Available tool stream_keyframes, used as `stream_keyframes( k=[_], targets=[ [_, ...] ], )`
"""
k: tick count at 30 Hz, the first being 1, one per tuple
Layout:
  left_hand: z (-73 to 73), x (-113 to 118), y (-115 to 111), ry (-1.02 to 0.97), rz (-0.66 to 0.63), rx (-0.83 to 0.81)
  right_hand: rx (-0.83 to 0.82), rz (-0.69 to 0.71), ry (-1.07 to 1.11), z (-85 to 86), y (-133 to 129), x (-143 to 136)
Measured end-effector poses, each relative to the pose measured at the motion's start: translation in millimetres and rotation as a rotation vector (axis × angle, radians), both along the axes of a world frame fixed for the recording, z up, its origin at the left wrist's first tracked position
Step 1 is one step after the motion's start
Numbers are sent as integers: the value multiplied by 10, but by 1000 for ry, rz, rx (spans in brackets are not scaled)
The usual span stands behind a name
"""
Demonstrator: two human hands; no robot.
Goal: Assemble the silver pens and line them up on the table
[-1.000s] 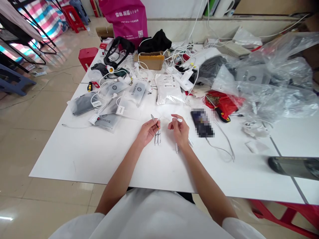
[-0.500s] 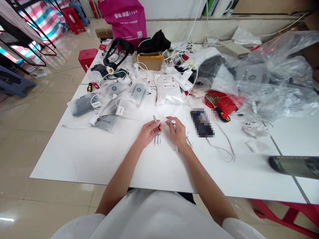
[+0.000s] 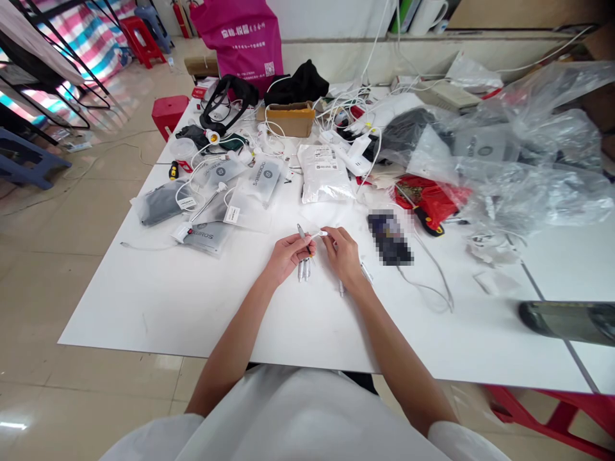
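My left hand (image 3: pixel 287 257) is closed around a slim grey-and-black pen-like object (image 3: pixel 302 232), which slants up past its fingertips. A small white piece (image 3: pixel 322 234) is pinched in the fingertips of my right hand (image 3: pixel 343 255). Its narrow end reaches over to the left fingertips; I cannot tell whether the two are joined. Several silver tubes (image 3: pixel 303 271) lie on the white table (image 3: pixel 192 307) just below my left hand. More silver tubes (image 3: pixel 366 274) lie beside my right wrist, partly covered by it.
A phone (image 3: pixel 390 238) with a cable lies to the right, near a screwdriver (image 3: pixel 427 221) and a red bag (image 3: pixel 439 202). Packaged items (image 3: pixel 206 237) and cables are on the left. A white parcel (image 3: pixel 327 173) sits ahead; a dark cylinder (image 3: pixel 567 320) lies at far right.
The white piece in my right fingers has shifted left and turned, bringing its end close to the left fingertips. My left hand has hardly moved.
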State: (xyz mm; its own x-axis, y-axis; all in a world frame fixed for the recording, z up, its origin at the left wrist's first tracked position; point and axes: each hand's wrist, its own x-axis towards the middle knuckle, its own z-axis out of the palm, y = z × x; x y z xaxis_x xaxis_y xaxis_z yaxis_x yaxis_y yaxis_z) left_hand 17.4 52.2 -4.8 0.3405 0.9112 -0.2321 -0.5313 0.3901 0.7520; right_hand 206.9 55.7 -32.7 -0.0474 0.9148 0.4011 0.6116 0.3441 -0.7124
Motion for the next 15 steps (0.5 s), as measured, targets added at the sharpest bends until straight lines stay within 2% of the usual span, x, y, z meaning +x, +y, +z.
stream_keyframes(
  k=[15],
  targets=[
    [-51, -17, 26, 181, 35, 4, 176, -167, -141, -75, 65, 81]
  ],
)
